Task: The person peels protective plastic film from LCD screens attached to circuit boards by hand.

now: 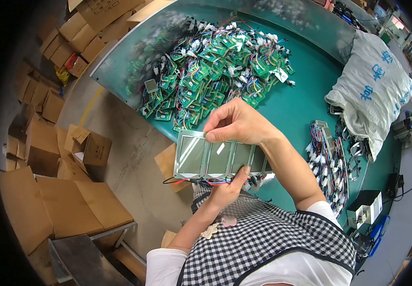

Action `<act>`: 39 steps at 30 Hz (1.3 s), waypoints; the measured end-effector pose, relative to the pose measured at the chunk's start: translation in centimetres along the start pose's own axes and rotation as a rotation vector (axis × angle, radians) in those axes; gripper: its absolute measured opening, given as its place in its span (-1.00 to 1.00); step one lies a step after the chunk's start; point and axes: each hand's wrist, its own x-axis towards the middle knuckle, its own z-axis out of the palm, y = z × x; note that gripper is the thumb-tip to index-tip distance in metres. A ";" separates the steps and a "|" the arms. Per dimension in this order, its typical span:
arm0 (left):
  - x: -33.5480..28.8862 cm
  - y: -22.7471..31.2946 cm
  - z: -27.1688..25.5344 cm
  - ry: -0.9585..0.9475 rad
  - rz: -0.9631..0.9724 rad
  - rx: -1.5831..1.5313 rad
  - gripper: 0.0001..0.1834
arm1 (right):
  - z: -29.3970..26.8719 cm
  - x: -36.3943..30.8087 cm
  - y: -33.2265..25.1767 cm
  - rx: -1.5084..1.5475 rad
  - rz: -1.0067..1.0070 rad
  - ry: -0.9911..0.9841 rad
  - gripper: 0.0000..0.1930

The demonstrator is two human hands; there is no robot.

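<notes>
In front of my apron I hold a row of LCD display boards (190, 155), several grey-green screens with pale frames side by side. From below, my left hand (227, 190) grips the row's lower edge, its thumb lying over the front. Red, blue and black wires with plugs hang along that edge near the fingers. My right hand (237, 124) pinches the upper edge between thumb and fingers. Its wrist and forearm cover the row's right end. Beyond my hands, a large heap of green circuit boards (206, 76) with coloured wires and white connectors lies on the green tabletop (306, 90).
A clear raised guard (120, 71) borders the table. To the right lie a full white sack (372, 86), a bundle of wired boards (327, 162) and a small white open box (365, 209). Cardboard boxes (46, 143) crowd the floor at left, beside a dark metal-framed stand (87, 260).
</notes>
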 end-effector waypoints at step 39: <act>1.3 0.1 0.6 -0.016 0.096 -0.053 -0.79 | 3.8 -0.7 -0.7 -0.808 -0.547 0.542 -0.54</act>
